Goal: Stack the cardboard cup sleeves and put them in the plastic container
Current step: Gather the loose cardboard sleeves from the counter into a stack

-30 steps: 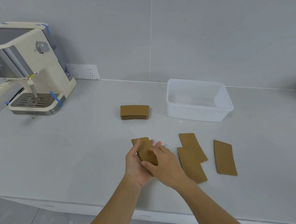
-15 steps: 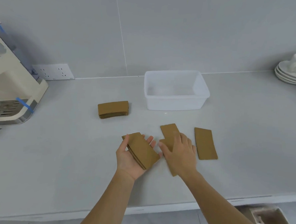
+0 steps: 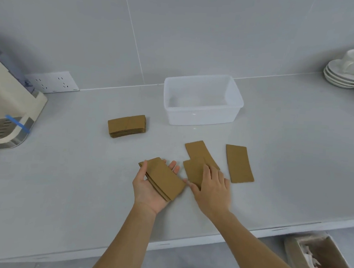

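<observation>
Collecting step, mid-way. Left hand [image 3: 152, 186] palm up, fingers loosely curled under a small stack of sleeves [image 3: 165, 179], thumb on the stack's far-left edge; the stack rests in the palm, just above the counter [image 3: 65, 189].

Right hand [image 3: 210, 187] lies flat, fingers spread, on the near one of two overlapping sleeves [image 3: 197, 155]. Cannot tell whether it is pinched or only pressed.

One more sleeve [image 3: 239, 164] lies alone to the right, apart from the pair. A finished pile [image 3: 127, 126] sits further back, left of the container [image 3: 203, 100], which looks empty.

Judgement: next move is to slide or lift the pressed sleeve and lay it square on the held stack. Flat card on a smooth counter gives little edge to catch, so dragging it toward the counter's edge or the left palm may help. Three loose sleeves left, then both stacks go into the container.
</observation>
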